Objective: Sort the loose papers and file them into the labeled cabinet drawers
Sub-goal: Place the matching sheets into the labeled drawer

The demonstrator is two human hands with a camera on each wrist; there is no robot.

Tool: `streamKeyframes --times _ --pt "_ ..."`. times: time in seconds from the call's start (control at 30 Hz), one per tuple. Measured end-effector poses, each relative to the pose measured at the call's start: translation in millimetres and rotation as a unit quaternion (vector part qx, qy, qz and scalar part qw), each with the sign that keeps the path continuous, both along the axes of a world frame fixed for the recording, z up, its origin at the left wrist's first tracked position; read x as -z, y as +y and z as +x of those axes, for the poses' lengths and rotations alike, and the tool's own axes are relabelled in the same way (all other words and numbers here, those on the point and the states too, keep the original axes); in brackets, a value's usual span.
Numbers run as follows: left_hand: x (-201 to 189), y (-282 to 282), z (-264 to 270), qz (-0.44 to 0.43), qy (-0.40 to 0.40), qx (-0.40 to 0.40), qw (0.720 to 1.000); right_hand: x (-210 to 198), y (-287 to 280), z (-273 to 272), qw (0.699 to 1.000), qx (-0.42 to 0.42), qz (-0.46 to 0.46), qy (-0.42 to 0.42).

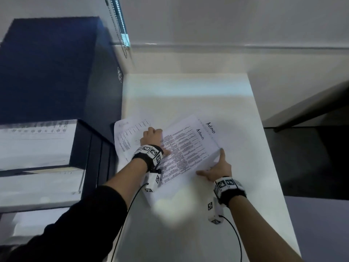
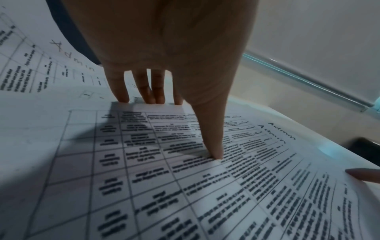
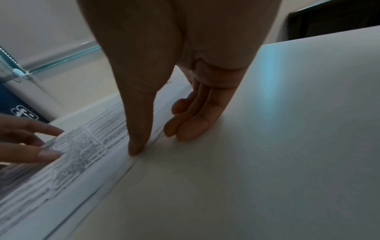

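Papers (image 1: 186, 146) on white tbl (image 1: 188, 95), cabinet (image 1: 47, 69) adj.

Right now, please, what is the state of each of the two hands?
Left hand: pinches the Admin papers, thumb on top, fingers tucked behind their edge.
Right hand: open, thumb and straight fingers touch the papers' edge.
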State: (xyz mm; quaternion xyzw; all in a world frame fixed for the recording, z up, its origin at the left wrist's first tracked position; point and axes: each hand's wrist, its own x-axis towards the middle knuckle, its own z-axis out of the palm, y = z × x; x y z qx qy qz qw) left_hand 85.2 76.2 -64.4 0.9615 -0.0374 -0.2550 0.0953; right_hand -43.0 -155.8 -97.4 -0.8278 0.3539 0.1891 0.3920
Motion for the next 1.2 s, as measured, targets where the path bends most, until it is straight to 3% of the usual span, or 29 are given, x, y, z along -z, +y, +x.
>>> streamKeyframes --times 0.17,0.3,0.4,0.47,0.6,0.73,0.83,1.03,1.2 --pt "4 -1 3 -0.047 0.036 -0.046 0.997 -7 1 -1 0.999 0.007 0.018 -0.039" --pt "4 3 -6 -0.112 0.018 -0.075 0.991 -9 2 -7 0.999 0.016 0.015 -0.044" --pt "-2 8 -19 -0.227 -0.024 -0.138 0.964 -7 2 -12 0.999 0.009 0.017 -0.031" --pt "-4 14 -32 -0.256 -0.028 -0.171 0.951 -7 2 -17 0.999 -0.015 0.031 -0.028" --pt "9 33 -67 -0.305 0.075 -0.184 0.931 -16 10 -28 0.991 -0.039 0.109 -0.060" --pt "10 47 -98 -0.336 0.165 -0.204 0.905 -18 24 -39 0.997 -0.042 0.032 -0.062" --pt "6 54 -115 -0.343 0.196 -0.254 0.883 -18 21 -51 0.997 -0.055 0.041 -0.039" --pt "10 66 -147 -0.348 0.177 -0.232 0.891 -29 6 -79 0.990 -0.127 0.061 0.019" --pt "16 68 -170 -0.330 0.141 -0.229 0.905 -32 -13 -101 0.997 -0.057 -0.042 -0.031"
